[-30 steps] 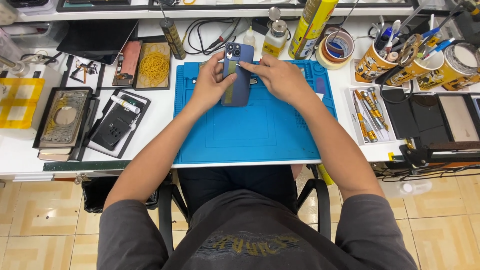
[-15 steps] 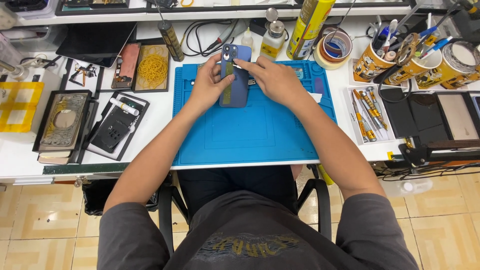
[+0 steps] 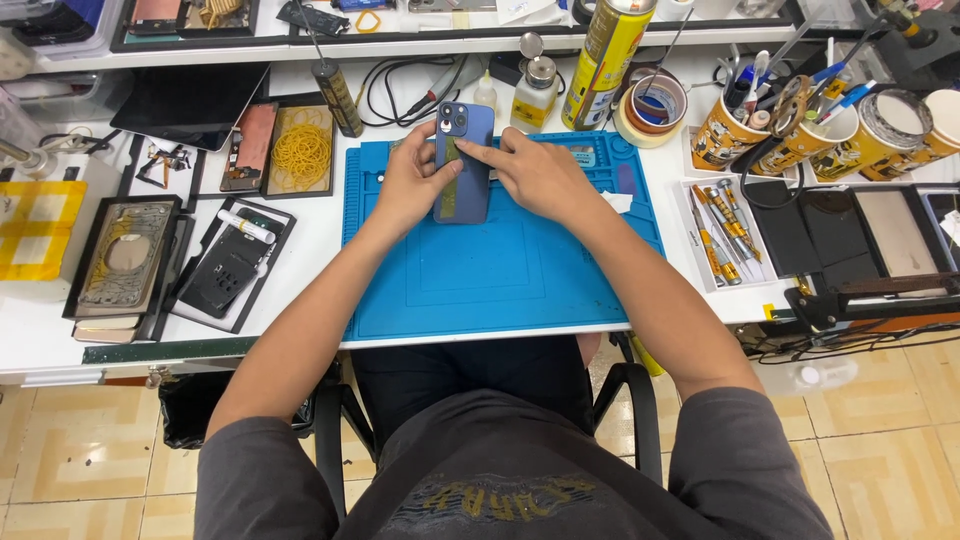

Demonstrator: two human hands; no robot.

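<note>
We counted one phone (image 3: 463, 165), two hands on it, one blue mat (image 3: 500, 260) and one white table (image 3: 320, 230) under everything. The phone was a blue slab with rounded corners, lying back-up on the far middle of the mat, its camera cluster at the far end. A narrow olive strip (image 3: 452, 172) ran lengthwise down its back; whether this was tape or a card, we could not tell.

Our left hand (image 3: 412, 182) cupped the phone's left edge, thumb laid on the strip, fingers curled beside the body. Our right hand (image 3: 535, 172) rested on the mat just right of the phone, its forefinger stretched out and pressing the strip; it grasped nothing else.

The mat looked rubbery, moulded with shallow rectangles and small pockets along its far edge. Left of it lay three black trays (image 3: 225, 260); one held a heap of yellow rubber bands (image 3: 301, 155), and the nearest held a dark phone frame with a white pen on it. Further left sat a yellow sheet (image 3: 35, 228). Behind the mat stood one tall yellow spray can (image 3: 610, 50), two small bottles (image 3: 538, 90) and one roll of tape (image 3: 655, 105). To the right, four paper cups (image 3: 730, 135) bristled with tools, and one white tray (image 3: 715, 235) carried several yellow-handled screwdrivers.
</note>
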